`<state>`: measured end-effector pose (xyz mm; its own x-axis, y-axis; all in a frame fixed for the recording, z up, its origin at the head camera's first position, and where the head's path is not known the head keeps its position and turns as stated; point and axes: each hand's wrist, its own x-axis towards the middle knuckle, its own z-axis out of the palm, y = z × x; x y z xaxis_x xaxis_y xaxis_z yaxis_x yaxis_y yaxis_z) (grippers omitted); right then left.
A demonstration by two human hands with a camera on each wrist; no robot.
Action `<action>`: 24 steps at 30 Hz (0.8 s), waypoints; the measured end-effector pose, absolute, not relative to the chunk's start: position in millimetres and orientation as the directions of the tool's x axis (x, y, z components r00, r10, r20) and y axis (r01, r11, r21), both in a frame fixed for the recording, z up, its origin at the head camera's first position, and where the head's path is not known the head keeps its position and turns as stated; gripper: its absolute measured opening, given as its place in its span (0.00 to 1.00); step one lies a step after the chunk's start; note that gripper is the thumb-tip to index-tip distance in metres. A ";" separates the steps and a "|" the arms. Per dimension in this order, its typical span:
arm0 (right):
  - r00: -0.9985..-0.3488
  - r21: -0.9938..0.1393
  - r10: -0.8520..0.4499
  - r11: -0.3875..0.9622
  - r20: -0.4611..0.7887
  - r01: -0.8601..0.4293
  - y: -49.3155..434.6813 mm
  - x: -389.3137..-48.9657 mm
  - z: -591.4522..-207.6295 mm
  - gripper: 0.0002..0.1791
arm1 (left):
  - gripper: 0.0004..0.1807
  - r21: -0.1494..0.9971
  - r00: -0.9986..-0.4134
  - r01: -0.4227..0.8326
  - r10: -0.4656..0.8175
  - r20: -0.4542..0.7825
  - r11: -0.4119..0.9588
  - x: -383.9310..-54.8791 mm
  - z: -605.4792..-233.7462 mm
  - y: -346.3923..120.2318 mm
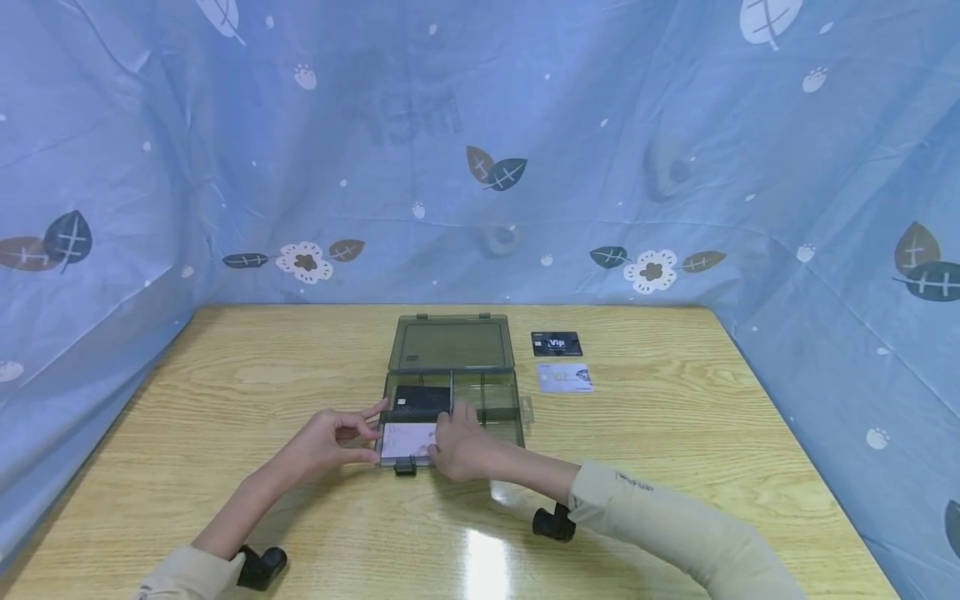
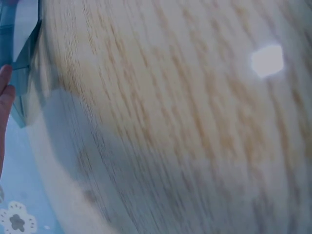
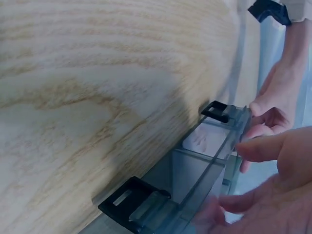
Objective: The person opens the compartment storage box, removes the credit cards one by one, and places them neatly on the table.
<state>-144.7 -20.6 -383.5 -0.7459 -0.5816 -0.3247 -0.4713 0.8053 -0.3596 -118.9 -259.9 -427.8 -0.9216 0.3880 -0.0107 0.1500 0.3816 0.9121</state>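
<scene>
A dark see-through box [image 1: 517, 417] lies open mid-table, its lid [image 1: 450, 343] flat behind it. A black card [image 1: 422, 398] sits in the back left compartment and a white card [image 1: 405, 440] in the front left one. My left hand [image 1: 341, 433] grips the box's left wall, thumb and forefinger curled at it; it shows at the box's end [image 3: 273, 114] in the right wrist view. My right hand [image 1: 457, 448] curls over the white card's right end [image 3: 204, 139], with fingers [image 3: 270, 146] above the rim. The left wrist view is blurred, showing only a box corner [image 2: 22, 44].
Two more cards lie on the wooden table [image 1: 225, 392] right of the lid: a black VIP card [image 1: 557, 343] and a pale one [image 1: 565, 377] nearer me. Black latches [image 3: 134, 202] stick out from the box's front. Blue patterned cloth [image 1: 480, 150] walls three sides.
</scene>
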 end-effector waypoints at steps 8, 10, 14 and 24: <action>-0.750 -0.511 -0.656 0.676 -0.088 -0.531 -10.1 -160.7 -390.7 0.15 | 0.09 0.900 -0.922 0.159 0.387 -0.012 0.406 -120.5 -428.0 -259.7; -0.741 -0.559 -0.668 0.642 -0.069 -0.526 -9.2 -166.4 -391.3 0.13 | 0.09 0.901 -0.922 0.152 0.388 -0.020 0.407 -119.9 -427.7 -260.0; -0.725 -0.648 -0.683 0.591 -0.086 -0.480 -8.7 -175.7 -387.7 0.08 | 0.10 0.912 -0.921 0.140 0.390 -0.022 0.384 -118.6 -426.9 -260.8; -0.718 -0.714 -0.694 0.476 0.054 -0.514 -1.4 -186.5 -398.0 0.04 | 0.10 0.918 -0.919 0.148 0.394 -0.011 0.369 -118.9 -426.9 -259.6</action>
